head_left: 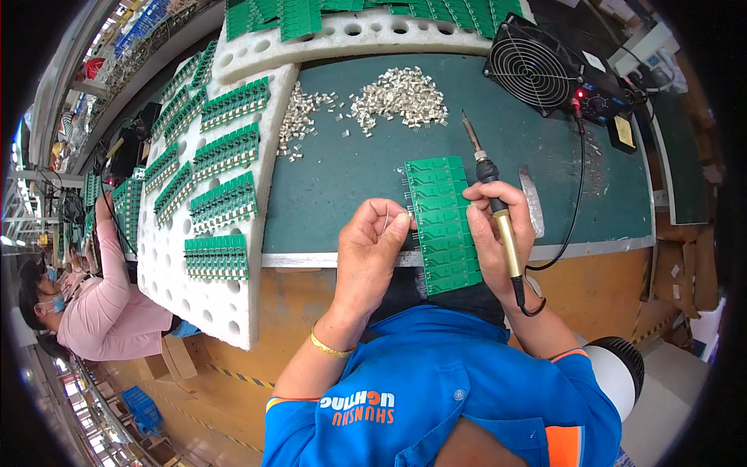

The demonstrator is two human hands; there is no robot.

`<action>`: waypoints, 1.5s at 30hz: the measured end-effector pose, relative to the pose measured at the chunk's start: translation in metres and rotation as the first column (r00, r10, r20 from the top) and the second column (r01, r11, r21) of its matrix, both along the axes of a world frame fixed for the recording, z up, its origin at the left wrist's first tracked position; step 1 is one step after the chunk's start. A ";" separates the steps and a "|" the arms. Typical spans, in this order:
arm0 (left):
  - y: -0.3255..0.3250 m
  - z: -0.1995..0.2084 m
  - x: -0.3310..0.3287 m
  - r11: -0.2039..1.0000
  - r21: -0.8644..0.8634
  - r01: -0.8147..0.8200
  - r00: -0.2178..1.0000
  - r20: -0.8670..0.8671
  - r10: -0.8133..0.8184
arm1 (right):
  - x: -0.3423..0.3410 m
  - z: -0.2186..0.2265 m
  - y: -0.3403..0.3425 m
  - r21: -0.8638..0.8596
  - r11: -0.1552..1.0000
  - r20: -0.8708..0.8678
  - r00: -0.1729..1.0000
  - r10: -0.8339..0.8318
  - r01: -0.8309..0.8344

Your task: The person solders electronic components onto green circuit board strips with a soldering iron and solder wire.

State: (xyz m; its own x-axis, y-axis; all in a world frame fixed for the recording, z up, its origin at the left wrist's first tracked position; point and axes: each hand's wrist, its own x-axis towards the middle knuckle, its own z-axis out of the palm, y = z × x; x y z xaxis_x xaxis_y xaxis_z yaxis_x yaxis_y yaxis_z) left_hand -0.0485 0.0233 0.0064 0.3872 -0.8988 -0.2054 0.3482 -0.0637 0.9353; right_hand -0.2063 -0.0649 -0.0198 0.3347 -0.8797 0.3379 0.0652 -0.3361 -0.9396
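Observation:
My right hand (pixel 504 233) is closed round a soldering iron (pixel 506 241) with a gold handle and black grip; its metal tip points up and away. Fingertips and thumb of that hand also hold the right edge of a green circuit board panel (pixel 442 226), which stands tilted over the table's front edge. At the panel's left edge, beside a row of small pins, my left hand (pixel 372 251) is pinched shut. A small white connector (pixel 408 215) shows at its fingertips, and a thin wire (pixel 386 219) runs by the fingers.
Loose white connectors (pixel 401 97) lie heaped on the green table (pixel 342 191). White foam racks (pixel 268 124) hold several finished-looking panels (pixel 223 204) on the left and far side. A fan (pixel 533 66) and soldering station (pixel 603 101) stand far right, the iron's cord looping down. A co-worker (pixel 109 307) sits left.

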 end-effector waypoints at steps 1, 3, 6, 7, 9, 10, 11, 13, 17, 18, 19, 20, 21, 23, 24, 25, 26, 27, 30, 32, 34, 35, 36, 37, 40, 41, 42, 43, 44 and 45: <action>0.000 0.000 0.001 1.000 0.008 0.002 1.000 0.012 -0.002 | -0.001 0.001 -0.001 -0.050 0.999 -0.047 0.999 -0.014 0.012; 0.001 -0.001 0.003 1.000 -0.004 0.000 1.000 0.009 0.000 | 0.000 0.002 -0.002 -0.102 0.995 -0.091 0.995 -0.028 0.019; 0.003 0.000 0.003 1.000 -0.014 -0.012 1.000 -0.002 0.012 | 0.003 0.000 -0.001 -0.151 0.988 -0.044 0.999 -0.021 0.014; 0.003 0.000 0.003 1.000 -0.012 -0.019 1.000 -0.008 0.019 | 0.002 -0.001 0.000 -0.155 0.988 -0.030 1.000 -0.008 0.003; 0.004 0.000 0.002 1.000 -0.021 -0.022 1.000 -0.016 0.022 | 0.002 -0.002 0.000 -0.163 0.987 -0.016 1.000 0.006 -0.009; 0.005 -0.001 0.002 0.999 -0.027 -0.026 0.999 -0.024 0.025 | 0.002 -0.003 0.000 -0.167 0.986 -0.012 1.000 0.011 -0.013; 0.005 -0.001 0.002 0.999 -0.029 -0.027 0.999 -0.024 0.026 | 0.001 -0.003 0.000 -0.170 0.985 -0.007 1.000 0.016 -0.017; 0.005 -0.001 0.003 1.000 -0.013 -0.012 1.000 -0.021 0.012 | -0.001 -0.002 0.000 -0.152 0.988 -0.027 0.999 0.024 -0.028; 0.001 -0.005 0.000 0.991 -0.118 -0.067 0.998 -0.006 0.067 | -0.007 0.004 -0.002 -0.019 0.995 -0.005 0.995 0.102 -0.102; 0.002 -0.005 0.000 0.991 -0.125 -0.052 0.999 -0.014 0.051 | -0.008 0.005 -0.002 0.014 0.991 0.016 0.991 0.136 -0.136; 0.001 -0.004 0.001 0.990 -0.135 -0.036 0.999 -0.022 0.034 | -0.008 0.006 -0.002 0.011 0.991 0.015 0.991 0.135 -0.136; 0.001 -0.004 0.001 0.990 -0.138 -0.036 0.999 -0.021 0.033 | -0.007 0.007 -0.001 0.066 0.983 0.092 0.982 0.167 -0.173; 0.001 -0.005 0.002 0.988 -0.153 -0.030 1.000 -0.011 0.029 | -0.007 0.007 -0.002 0.117 0.970 0.171 0.966 0.193 -0.214; 0.002 -0.008 0.003 0.986 -0.168 -0.026 1.000 -0.001 0.026 | -0.008 0.001 -0.005 0.145 0.953 0.222 0.948 0.229 -0.265; 0.003 -0.009 0.004 0.986 -0.165 -0.004 1.000 0.029 0.009 | -0.009 -0.001 -0.006 0.173 0.933 0.274 0.926 0.262 -0.315; 0.004 -0.009 0.004 0.987 -0.160 0.017 0.998 0.059 -0.008 | -0.008 -0.001 -0.006 0.171 0.933 0.275 0.925 0.263 -0.317; 0.005 -0.009 0.004 0.987 -0.161 0.017 0.998 0.062 -0.007 | -0.006 -0.001 -0.005 0.199 0.922 0.308 0.915 0.262 -0.332; 0.005 -0.009 0.003 0.987 -0.159 0.012 0.996 0.084 0.001 | -0.006 0.000 -0.005 0.227 0.910 0.340 0.904 0.260 -0.347; 0.007 -0.009 0.001 0.992 -0.123 0.017 0.996 0.091 -0.005 | -0.006 -0.001 -0.004 0.226 0.929 0.288 0.931 0.223 -0.293; 0.009 -0.006 0.001 0.996 -0.086 0.024 0.997 0.076 -0.017 | -0.008 0.000 -0.003 0.210 0.938 0.259 0.940 0.220 -0.277; 0.010 -0.004 0.002 0.999 -0.020 0.031 0.996 0.089 -0.029 | -0.009 -0.001 -0.003 0.194 0.946 0.229 0.949 0.216 -0.262; 0.010 -0.006 0.001 0.999 -0.019 0.032 0.996 0.088 -0.030 | -0.011 -0.003 -0.004 0.183 0.951 0.201 0.957 0.210 -0.247; 0.010 -0.009 0.000 1.000 -0.012 0.014 0.993 0.121 -0.012 | -0.012 -0.004 -0.004 0.174 0.957 0.172 0.964 0.204 -0.233; 0.009 -0.011 0.000 1.000 -0.003 -0.005 0.988 0.155 0.006 | -0.011 -0.004 -0.004 0.176 0.956 0.172 0.964 0.203 -0.233; 0.007 -0.012 0.000 1.000 0.004 -0.022 0.991 0.133 0.021 | -0.007 -0.002 -0.004 0.178 0.958 0.203 0.961 0.189 -0.226; 0.006 -0.010 0.001 1.000 0.002 -0.020 0.991 0.135 0.019 | -0.006 0.000 -0.004 0.168 0.962 0.207 0.962 0.177 -0.214; 0.006 -0.008 0.001 1.000 0.008 -0.012 0.991 0.132 0.011 | -0.006 0.002 -0.004 0.158 0.967 0.211 0.963 0.166 -0.201; 0.005 -0.009 0.003 1.000 0.020 -0.006 0.993 0.121 0.003 | -0.005 0.001 -0.005 0.162 0.966 0.208 0.964 0.165 -0.200; 0.004 -0.009 0.004 1.000 0.022 -0.005 0.993 0.119 0.002 | -0.004 0.001 -0.006 0.138 0.975 0.145 0.978 0.152 -0.172; 0.002 -0.007 0.006 1.000 0.025 -0.008 0.996 0.093 0.006 | -0.003 0.001 -0.008 0.110 0.983 0.084 0.987 0.136 -0.145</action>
State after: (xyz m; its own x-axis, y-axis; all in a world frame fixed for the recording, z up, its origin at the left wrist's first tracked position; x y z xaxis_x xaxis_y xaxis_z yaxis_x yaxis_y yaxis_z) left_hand -0.0422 0.0248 -0.0005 0.4121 -0.8909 -0.1910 0.2605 -0.0856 0.9617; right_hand -0.2090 -0.0725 -0.0188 0.4350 -0.8602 0.2661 0.1771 -0.2081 -0.9620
